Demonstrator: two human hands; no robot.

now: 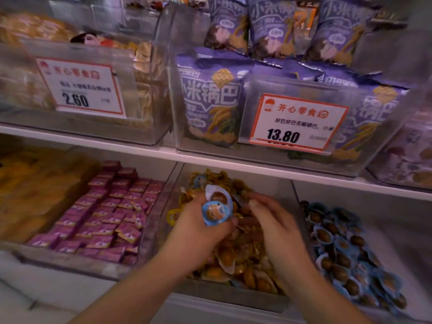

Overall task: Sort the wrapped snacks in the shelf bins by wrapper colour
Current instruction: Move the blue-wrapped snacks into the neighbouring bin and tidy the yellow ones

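Observation:
My left hand grips two blue-wrapped snacks above the middle bin on the lower shelf. That bin holds a heap of yellow-wrapped snacks. My right hand hovers over the same heap with fingers curled down into it; whether it holds a snack is hidden. The bin to the right is filled with blue-wrapped snacks.
A bin of pink wrapped squares lies left of the middle bin, and yellow packets fill the far left. The upper shelf carries clear bins of purple snack bags with price tags. A white shelf edge overhangs the lower bins.

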